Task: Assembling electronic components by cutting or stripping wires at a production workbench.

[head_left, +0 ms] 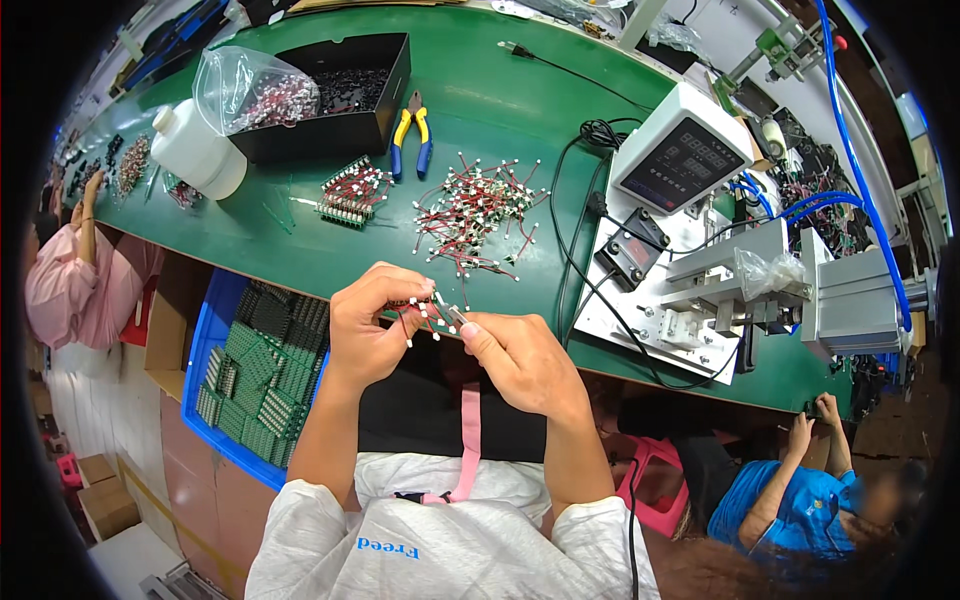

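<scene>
Over the bench's near edge, my left hand (372,318) is closed round a small circuit board (408,302) with short red wires and white connectors sticking out. My right hand (528,360) pinches a small silver metal piece (457,314) whose tip meets the board; its exact kind is hard to make out. Beyond both hands lies a loose pile of red-and-black wire leads (475,212) with white plugs. Left of that pile is a batch of green boards (352,192) with wires fitted.
Yellow-and-blue pliers (411,136) lie near a black box (398,75), a bag of leads (275,98) and a white bottle (200,150). A blue crate (192,390) of boards stands left. A machine with a display (682,150) is right. Two people work nearby.
</scene>
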`<state>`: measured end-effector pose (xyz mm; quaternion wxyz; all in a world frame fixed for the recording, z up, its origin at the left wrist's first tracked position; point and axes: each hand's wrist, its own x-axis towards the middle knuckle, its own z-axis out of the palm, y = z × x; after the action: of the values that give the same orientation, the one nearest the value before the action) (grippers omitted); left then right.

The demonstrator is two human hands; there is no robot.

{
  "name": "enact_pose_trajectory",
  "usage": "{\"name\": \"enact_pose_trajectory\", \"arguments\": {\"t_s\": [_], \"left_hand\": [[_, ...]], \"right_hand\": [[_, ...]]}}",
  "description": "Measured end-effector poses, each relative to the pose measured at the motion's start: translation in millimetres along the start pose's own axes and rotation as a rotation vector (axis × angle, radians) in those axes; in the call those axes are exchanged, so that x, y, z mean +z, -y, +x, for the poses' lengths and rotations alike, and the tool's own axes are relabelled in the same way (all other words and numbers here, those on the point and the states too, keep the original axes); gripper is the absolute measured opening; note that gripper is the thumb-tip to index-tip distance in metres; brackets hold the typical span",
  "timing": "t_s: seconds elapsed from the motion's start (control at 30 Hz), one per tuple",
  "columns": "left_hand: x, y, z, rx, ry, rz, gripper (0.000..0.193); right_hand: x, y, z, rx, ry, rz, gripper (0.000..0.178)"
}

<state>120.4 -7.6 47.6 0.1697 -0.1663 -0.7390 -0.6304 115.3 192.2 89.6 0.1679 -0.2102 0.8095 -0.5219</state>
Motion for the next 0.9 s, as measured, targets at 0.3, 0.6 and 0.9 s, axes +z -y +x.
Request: {"name": "enact_pose_trajectory", "arguments": {"t_s": [0.3, 0.6, 0.9], "left_hand": [[-3.4, 9.4, -3.2, 0.048, 0.017, -0.162, 0.025], [-3.3, 16.2, -5.2, -0.208, -0.171, -0.427, 0.023], [2.3, 10.6, -4.2, -0.402, -0.187, -0.366, 0.022]], "right_hand": [[10.6, -24.3, 1.7, 0.05, 0.106, 0.412, 0.031], [-3.6, -40.7, 8.7, 0.209, -0.001, 0.585, 0.037], [-13.3, -17.9, 13.2, 0.16, -0.242, -0.327, 0.028]]}}
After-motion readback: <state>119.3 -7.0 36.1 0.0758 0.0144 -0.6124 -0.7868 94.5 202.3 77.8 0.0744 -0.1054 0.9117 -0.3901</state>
